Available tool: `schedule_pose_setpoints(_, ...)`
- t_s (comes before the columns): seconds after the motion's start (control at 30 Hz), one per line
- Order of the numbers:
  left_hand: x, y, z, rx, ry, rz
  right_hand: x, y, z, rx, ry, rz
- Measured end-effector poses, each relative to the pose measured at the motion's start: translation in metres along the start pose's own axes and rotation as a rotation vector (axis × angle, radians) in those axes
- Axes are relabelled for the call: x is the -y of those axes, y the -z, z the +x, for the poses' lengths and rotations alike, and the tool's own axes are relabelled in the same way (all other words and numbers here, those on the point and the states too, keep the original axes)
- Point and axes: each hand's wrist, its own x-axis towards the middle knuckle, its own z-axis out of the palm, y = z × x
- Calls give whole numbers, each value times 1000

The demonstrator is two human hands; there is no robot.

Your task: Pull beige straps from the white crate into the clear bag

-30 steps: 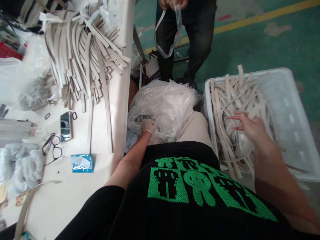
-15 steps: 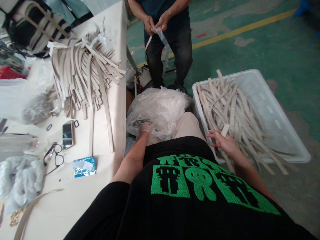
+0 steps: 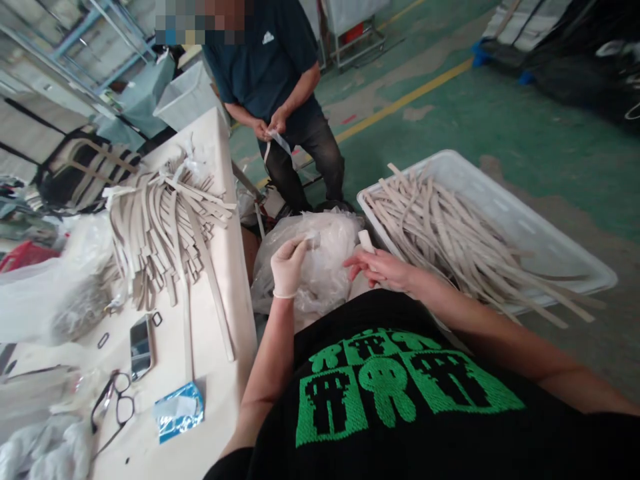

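1. Two hands in front of me, at about one height in view, a gap between them: my left hand [image 3: 287, 267], in a pale glove, and my bare right hand [image 3: 383, 270].
2. Left fingers pinched together at the tips, a small clear piece [image 3: 313, 239] showing there (too slight to name with confidence). It points right, across the clear plastic bag [image 3: 325, 267] on my lap.
3. Right fingers closed around a pale strap [image 3: 367, 241], the index reaching out leftward. Only the strap's end shows, standing above my knuckles.
4. Key relation, as I judge it: the strap's end lies to the right of the left fingertips, near but not touching. Its short visible length runs away from my body, leaning slightly left, so it crosses the line of the left pinch. The rest is hidden by my palm; cannot tell how it hangs.
5. The right hand is the nearer to the crate [image 3: 495, 200] of loose straps [image 3: 435, 220].
6. The left hand is the nearer to the worktop [image 3: 220, 413], where a bundle of straps [image 3: 160, 233] fans towards me.
7. A co-worker [image 3: 273, 80] sits beyond the bag, fingering a narrow strip [image 3: 267, 150].
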Motion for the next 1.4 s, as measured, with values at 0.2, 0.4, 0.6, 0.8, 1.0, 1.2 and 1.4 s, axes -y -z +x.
schedule_pose_setpoints(0.2, -14, -28, -39, 214, 136, -167, 30, -20, 22, -110, 46, 386)
schedule_pose_setpoints(0.4, 0, -37, -53, 232, 208, -185, 53, -1, 24, -245, 161, 333)
schedule_pose_setpoints(0.6, 3, -41, -53, 249, 240, -208, 48, 1, 18, -245, 49, 212)
schedule_pose_setpoints(0.8, 16, -49, -56, 270, 339, -270, 21, -8, 20, -399, 76, 128)
schedule_pose_setpoints(1.0, 32, -64, -61, 390, 610, -446, 26, -6, 28, -443, 248, -58)
schedule_pose_setpoints(1.2, 34, -66, -58, 617, 773, -467, 28, -4, 32, -322, 315, -198)
schedule_pose_setpoints(1.4, 38, -65, -51, 424, 750, -545, 27, 7, 19, -404, 247, -167)
